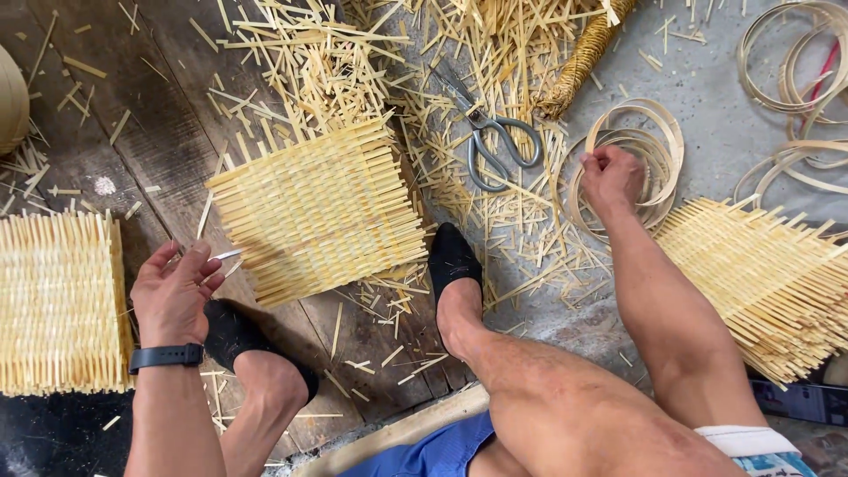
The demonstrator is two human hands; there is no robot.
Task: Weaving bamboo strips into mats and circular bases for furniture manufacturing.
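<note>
Bamboo strip coil (658,141) under right grip (609,177); woven mat (318,212) beside left grip (172,291).

Scissors (495,141) lie open on the floor among scattered cut strips (495,53), far centre. A wrapped bundle (585,55) angles away beside them. One woven mat (57,305) sits at the left edge, another (768,283) at the right. More loose hoops (799,62) pile far right.
</note>
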